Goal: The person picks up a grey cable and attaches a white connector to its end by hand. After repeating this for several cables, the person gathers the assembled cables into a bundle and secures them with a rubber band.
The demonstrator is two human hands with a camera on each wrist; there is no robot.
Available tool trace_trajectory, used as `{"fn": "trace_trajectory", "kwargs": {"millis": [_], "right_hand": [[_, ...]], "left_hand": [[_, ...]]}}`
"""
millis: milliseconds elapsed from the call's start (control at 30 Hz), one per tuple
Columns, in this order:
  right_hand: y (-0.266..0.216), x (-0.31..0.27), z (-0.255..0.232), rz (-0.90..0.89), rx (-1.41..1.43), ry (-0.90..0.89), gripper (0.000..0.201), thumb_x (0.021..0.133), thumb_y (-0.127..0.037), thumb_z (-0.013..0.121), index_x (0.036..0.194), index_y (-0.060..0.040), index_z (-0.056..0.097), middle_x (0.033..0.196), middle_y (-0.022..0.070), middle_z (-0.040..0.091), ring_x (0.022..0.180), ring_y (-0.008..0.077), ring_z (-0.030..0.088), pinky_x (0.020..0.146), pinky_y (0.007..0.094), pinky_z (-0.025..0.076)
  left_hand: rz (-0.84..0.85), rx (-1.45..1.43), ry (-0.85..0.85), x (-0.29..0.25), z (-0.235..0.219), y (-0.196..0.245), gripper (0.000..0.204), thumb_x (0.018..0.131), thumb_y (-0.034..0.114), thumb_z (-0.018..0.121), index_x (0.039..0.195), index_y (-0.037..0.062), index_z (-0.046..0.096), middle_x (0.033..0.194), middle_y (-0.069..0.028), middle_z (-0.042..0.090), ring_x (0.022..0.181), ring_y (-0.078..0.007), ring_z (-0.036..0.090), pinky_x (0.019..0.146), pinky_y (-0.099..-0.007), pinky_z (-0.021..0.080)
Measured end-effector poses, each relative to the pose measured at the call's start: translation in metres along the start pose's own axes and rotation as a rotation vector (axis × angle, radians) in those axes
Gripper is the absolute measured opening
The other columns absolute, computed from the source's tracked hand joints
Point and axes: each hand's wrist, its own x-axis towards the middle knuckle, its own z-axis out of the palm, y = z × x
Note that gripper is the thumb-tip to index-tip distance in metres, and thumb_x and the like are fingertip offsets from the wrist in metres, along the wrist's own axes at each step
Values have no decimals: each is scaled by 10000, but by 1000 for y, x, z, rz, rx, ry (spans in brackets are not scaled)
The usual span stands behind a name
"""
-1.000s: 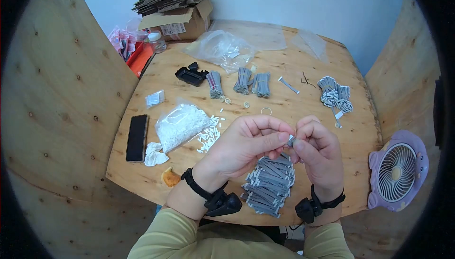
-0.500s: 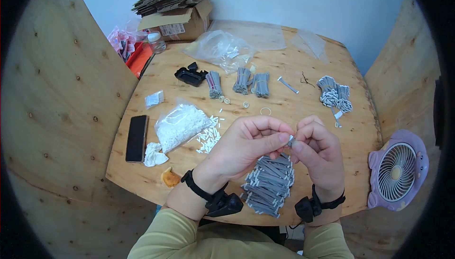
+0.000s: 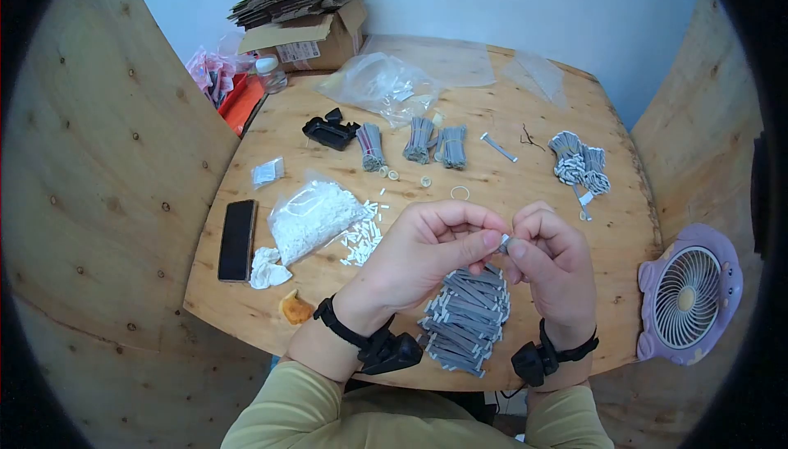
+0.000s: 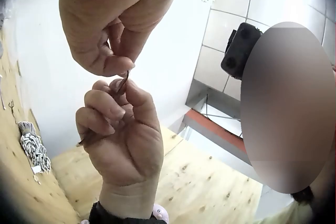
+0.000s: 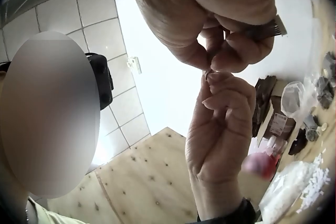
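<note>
Left hand and right hand meet fingertip to fingertip above the table. Between them is one end of a short grey ribbon cable, pinched by thumb and forefinger of each hand. At that end a small white piece shows beside the left thumb. In the right wrist view, a comb-like connector end sticks out past the fingers of the right hand; the rest of the cable is mostly hidden in the grip. Just below the hands lies a pile of grey ribbon cables with white ends.
Left of the hands lie loose white pieces, a bag of white pieces and a phone. Behind are tied cable bundles and a black tray. More bundles and a purple fan stand right.
Both hands stay in place and keep their pinch on the cable. Only the fingertips shift slightly, and less of the white end shows between them.
</note>
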Motion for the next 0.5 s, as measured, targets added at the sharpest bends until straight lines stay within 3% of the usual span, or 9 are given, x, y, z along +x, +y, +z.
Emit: {"fn": "trace_trajectory", "kwargs": {"millis": [500], "right_hand": [[-1,1,-1,24,44,-20,90,800,-43,541,743,8,494,796,14,425,604,50,464,522,174,382]], "left_hand": [[42,28,-11,1,-1,-4,138,793,36,570,919,-21,579,790,-58,593,654,-80,539,584,-184,443]]}}
